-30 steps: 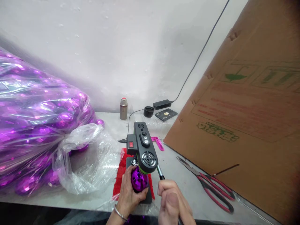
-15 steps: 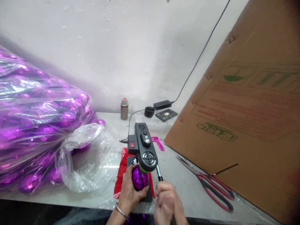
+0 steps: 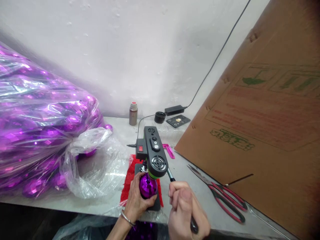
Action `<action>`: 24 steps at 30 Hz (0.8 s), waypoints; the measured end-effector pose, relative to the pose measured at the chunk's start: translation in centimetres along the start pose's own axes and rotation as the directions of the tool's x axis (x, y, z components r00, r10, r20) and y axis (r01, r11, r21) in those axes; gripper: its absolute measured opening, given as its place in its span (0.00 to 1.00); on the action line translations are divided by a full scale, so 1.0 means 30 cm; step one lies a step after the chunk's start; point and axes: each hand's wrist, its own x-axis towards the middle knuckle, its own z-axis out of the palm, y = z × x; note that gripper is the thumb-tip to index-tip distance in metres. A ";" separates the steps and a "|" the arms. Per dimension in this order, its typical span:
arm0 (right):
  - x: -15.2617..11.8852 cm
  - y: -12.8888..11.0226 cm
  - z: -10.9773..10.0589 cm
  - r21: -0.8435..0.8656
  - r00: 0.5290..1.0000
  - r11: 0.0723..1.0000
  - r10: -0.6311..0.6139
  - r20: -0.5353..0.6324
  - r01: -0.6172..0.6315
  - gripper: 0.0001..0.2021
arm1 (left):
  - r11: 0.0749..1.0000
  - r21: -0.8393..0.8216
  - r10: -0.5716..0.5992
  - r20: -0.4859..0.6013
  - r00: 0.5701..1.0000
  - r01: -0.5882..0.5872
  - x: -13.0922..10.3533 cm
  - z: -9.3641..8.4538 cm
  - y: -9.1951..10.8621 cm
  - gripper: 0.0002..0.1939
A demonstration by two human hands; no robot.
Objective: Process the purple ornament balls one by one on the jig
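Note:
A shiny purple ball [image 3: 148, 186] sits under the head of a small black bench machine [image 3: 155, 153]. My left hand [image 3: 137, 200], with a bangle at the wrist, holds the ball between thumb and fingers. Wrapped round the black-gripped lever [image 3: 194, 225] on the machine's right side is my right hand [image 3: 186, 208], closed in a fist. The machine has a red switch [image 3: 140, 148] and stands on a red cloth [image 3: 127, 188]. Whether the ball touches the machine's head is hard to make out from above.
At left lies a large clear plastic bag [image 3: 50, 116] of purple balls. Red-handled scissors [image 3: 220, 196] lie at right, beside a big cardboard box [image 3: 250, 116]. Towards the wall stand a flask [image 3: 133, 114], a black cup [image 3: 160, 117], a power adapter [image 3: 174, 110] and a dark phone-like slab [image 3: 178, 121].
My right hand has come down and nearer with the lever, and the lever's lower end now shows below the fist. My left hand still holds the ball under the machine.

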 end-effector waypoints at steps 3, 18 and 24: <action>0.005 0.001 -0.010 -0.002 0.999 1.000 0.013 0.034 -0.013 0.21 | 1.000 -0.008 0.010 -0.025 1.000 -0.010 0.003 0.002 0.001 0.40; 0.023 -0.018 -0.040 -0.087 0.986 0.994 0.085 0.146 -0.072 0.21 | 0.986 -0.164 -0.049 -0.139 0.989 0.025 -0.091 -0.009 -0.067 0.43; -0.046 0.025 -0.092 -0.158 0.989 0.980 0.131 0.063 -0.120 0.11 | 0.992 -0.128 -0.039 -0.182 0.983 0.015 -0.191 -0.067 -0.065 0.42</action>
